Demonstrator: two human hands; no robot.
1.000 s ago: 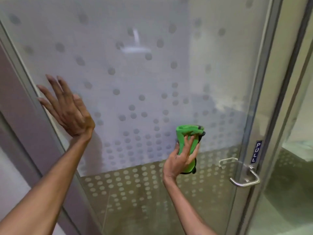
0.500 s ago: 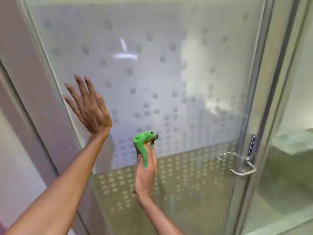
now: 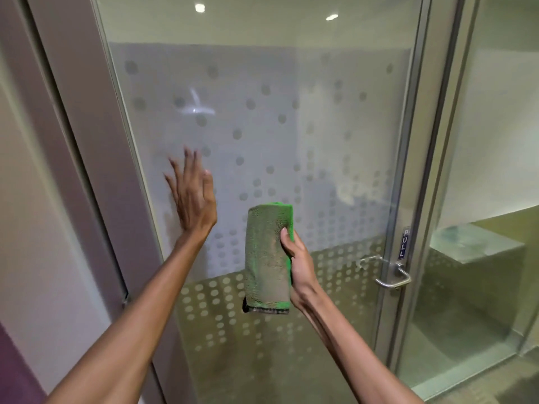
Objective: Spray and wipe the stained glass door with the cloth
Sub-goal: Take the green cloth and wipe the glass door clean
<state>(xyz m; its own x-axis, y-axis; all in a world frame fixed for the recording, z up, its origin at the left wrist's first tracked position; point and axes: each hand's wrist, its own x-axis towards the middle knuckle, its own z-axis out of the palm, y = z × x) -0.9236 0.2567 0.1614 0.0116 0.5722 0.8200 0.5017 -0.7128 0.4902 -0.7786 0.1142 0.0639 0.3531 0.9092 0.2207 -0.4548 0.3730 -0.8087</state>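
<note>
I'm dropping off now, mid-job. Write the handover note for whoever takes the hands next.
Left hand: open, fingers spread, at the glass door near its left edge; blurred, contact unclear.
Right hand: grips the folded green cloth upright in front of the glass, seemingly off it.
No spray bottle in view.
Done: cannot tell how much is wiped; the cloth looks soiled.
Left: a whitish smear shows right of the cloth, above the handle; wipe there.

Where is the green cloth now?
In the head view the green cloth is just below centre, gripped by the right hand in front of the glass door, between the left hand and the door handle.
</note>
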